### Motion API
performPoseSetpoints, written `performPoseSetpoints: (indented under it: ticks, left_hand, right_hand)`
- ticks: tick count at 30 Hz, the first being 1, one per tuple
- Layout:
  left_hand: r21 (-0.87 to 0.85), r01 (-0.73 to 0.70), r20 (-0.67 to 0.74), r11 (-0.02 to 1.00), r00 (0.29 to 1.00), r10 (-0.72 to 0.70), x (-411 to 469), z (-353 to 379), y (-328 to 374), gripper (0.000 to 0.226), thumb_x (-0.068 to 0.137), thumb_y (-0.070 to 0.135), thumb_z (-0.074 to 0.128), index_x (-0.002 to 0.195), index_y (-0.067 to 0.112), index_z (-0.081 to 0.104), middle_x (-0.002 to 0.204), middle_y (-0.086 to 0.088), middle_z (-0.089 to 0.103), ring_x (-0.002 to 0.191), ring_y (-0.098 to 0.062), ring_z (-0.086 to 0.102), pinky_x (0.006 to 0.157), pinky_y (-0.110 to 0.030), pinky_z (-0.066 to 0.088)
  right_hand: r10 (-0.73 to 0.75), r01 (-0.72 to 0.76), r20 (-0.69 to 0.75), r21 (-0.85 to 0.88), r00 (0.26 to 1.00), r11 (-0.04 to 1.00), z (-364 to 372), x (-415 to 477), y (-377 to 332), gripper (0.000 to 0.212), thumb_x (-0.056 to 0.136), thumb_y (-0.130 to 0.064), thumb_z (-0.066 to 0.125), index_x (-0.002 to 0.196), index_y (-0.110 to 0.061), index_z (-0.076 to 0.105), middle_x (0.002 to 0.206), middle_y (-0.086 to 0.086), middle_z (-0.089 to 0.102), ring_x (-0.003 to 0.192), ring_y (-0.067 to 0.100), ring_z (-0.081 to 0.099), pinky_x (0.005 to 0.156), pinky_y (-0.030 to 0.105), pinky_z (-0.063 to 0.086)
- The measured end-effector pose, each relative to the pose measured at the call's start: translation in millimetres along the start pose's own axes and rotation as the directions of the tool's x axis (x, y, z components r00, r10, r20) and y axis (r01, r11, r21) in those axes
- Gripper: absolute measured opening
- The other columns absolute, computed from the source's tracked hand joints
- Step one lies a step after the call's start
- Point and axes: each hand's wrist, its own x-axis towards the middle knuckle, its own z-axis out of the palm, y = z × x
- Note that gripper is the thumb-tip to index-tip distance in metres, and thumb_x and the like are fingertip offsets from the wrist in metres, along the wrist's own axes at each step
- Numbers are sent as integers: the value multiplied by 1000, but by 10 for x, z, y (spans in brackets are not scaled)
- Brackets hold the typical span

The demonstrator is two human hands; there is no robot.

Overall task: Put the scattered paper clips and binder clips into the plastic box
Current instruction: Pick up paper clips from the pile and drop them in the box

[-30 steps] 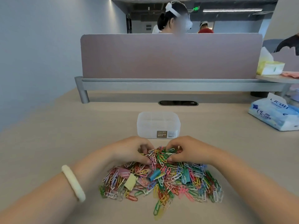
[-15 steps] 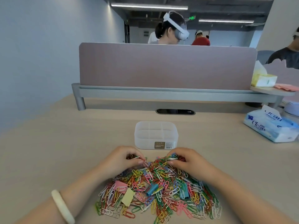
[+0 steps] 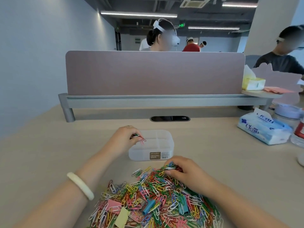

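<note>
The clear, lidless plastic box with inner dividers [image 3: 153, 146] sits on the pale wooden desk [image 3: 49, 153]. The left hand [image 3: 125, 139] hovers over the box's left edge, its fingers pinched together on a few paper clips [image 3: 139, 139] that dangle above a compartment. Just in front of the box lies the pile of multicoloured paper clips and pastel binder clips [image 3: 154, 198], and the right hand [image 3: 185, 173] rests on the pile's far right edge, fingertips closed on some clips there.

Clip pile [image 3: 158, 199] cut off at btm edge; box label [image 3: 155, 156] text illegible.
</note>
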Motion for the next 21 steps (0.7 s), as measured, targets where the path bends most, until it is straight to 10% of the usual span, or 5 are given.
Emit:
performPoseSetpoints:
  ticks: [8,21]
  left_hand:
    - [388,-22,302,922,948,-105,213,104,-76,19,81,14,61,96,5,68,103,-17,65,97,-31,57,76,-31,41]
    - [175,-83,259,981,965,36,40,33,-75,11,80,8,63,88,7,71,95,-5,70,77,-7,56,74,-21,44]
  right_hand:
    - [12,-12,4,53,1000,999,1,6,-2,11,87,-30,57,94,-26,64,101,-7,64,94,0,57,88,22,46]
    - [43,-38,-27,153,999,987,-113,120,-94,8,87,-26,58,90,-23,65,83,7,67,68,8,57,65,24,44]
